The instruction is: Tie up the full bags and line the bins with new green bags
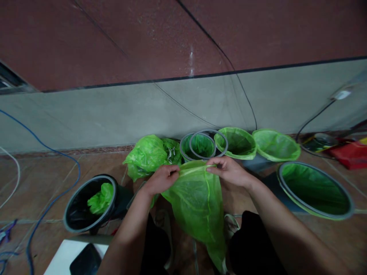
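Note:
Between my knees hangs a thin green plastic bag (197,202), its top edge stretched level between both hands. My left hand (164,177) pinches the edge at its left end. At the right end, my right hand (228,170) grips the same edge between thumb and fingers. Just beyond the bag stands a bin with a green liner (202,147), and a loose grey ring (222,133) lies across its rim. A full green bag (147,152) rests on the floor beyond my left hand.
Green-lined bins (236,142) stand along the wall, and another lined bin (315,187) leans at the right. At the left is a black-lined bin (90,179) with crumpled green plastic inside. A phone (86,260) lies on a white surface. A blue cable (53,198) crosses the floor.

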Demonstrator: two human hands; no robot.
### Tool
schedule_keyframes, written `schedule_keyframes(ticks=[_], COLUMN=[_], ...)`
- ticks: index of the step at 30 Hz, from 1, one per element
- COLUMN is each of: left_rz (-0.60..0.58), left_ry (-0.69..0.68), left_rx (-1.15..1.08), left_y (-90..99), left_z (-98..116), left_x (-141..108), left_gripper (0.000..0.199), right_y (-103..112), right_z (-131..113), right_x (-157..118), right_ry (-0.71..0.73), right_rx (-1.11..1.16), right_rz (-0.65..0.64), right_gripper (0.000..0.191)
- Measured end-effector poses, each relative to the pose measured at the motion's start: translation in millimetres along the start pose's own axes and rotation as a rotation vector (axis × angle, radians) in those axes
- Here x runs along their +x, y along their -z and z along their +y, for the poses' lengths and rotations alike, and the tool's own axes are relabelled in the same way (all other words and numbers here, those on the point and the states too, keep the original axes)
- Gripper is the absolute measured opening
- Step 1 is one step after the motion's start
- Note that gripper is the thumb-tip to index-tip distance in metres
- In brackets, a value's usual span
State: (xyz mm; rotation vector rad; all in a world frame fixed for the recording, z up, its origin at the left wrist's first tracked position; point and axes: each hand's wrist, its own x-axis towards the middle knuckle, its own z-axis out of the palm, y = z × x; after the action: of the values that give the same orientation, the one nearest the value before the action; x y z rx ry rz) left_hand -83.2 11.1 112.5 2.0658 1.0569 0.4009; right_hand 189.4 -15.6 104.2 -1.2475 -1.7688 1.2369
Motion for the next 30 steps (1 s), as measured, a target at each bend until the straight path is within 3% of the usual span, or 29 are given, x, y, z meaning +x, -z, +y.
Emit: schedule_keyframes(ticks=[3, 6, 11, 19, 23, 28, 30], left_rz=[0.013, -0.023, -0.069, -0.105, -0.119, -0.124, -0.128], left_ry=[0.012, 0.007, 0.036, 0.136, 0.137, 0.132, 0.12], left_rx=[-0.112, -0.18, -0.307, -0.301, -0.325, -0.34, -0.326], left_y=[1.0, -2.4, -7.1, 3.1, 3.7, -3.2, -5.6], left_z=[0, 4, 8, -1, -2, 3, 3], left_x=[-1, 1, 1, -6, -6, -1, 0], left_gripper=[0.026, 0.03, 0.029, 0.026, 0.024, 0.027, 0.028], right_y=[0, -9, -24, -9, -10, -27, -31], right_z=[-1, 0, 6, 9, 6, 0, 1], right_x=[-1, 1, 8, 6, 5, 5, 6], right_ry=[-0.007, -0.007, 0.024, -0.052, -0.022, -0.021, -0.017], right_rx=[-0.006, 0.033, -0.098, 0.025, -0.003, -0.011, -0.066], right_rz=[-0.029, -0.093, -0.097, -0.035, -0.036, -0.17, -0.195], right_gripper=[0.023, 0.034, 0.031, 0.042, 0.037, 0.04, 0.031])
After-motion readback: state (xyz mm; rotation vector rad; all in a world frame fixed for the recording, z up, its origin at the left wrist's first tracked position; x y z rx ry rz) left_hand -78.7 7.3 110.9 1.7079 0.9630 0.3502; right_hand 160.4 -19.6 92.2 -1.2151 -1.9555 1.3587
